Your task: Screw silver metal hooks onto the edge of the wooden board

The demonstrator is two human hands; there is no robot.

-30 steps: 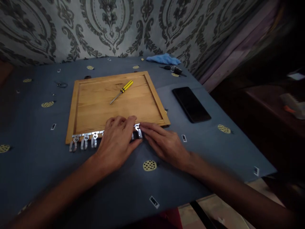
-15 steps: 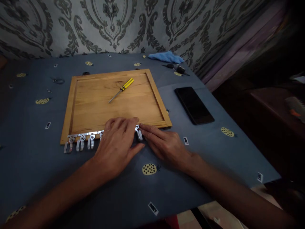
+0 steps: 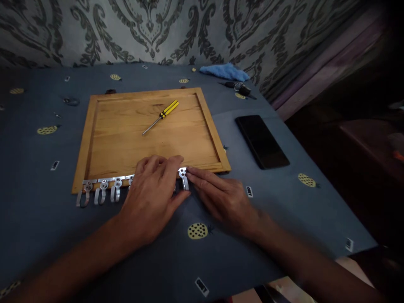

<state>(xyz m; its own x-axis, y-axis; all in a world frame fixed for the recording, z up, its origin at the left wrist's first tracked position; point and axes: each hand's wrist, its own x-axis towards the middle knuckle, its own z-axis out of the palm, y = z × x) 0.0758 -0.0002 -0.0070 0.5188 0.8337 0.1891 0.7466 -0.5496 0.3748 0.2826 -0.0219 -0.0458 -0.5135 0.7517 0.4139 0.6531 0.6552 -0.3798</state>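
Note:
A silver metal hook rail [image 3: 109, 180] lies along the near edge of a framed wooden board [image 3: 148, 155], its several hooks hanging over that edge. My left hand [image 3: 151, 198] is draped over the middle of the rail, fingers on top and thumb on the near side, closed on it and hiding several hooks. At the rail's right end, my right hand [image 3: 221, 191] has its fingers pressed together, with the fingertips against the last hook plate. On the board rests a screwdriver [image 3: 160, 117] with a yellow and black handle, its shaft pointing to the near left.
Right of the board lies a black phone [image 3: 262, 141]. Keys [image 3: 241, 88] and a blue cloth [image 3: 224, 72] are at the back right. A small dark loop-shaped item [image 3: 71, 101] and a tiny screw-like piece [image 3: 57, 115] lie left. Behind the table [image 3: 158, 269] stands a patterned wall [image 3: 151, 33].
The camera view has shifted slightly, so the board and rail appear a little larger and further left. Both hands stay on the rail with nearly the same hold.

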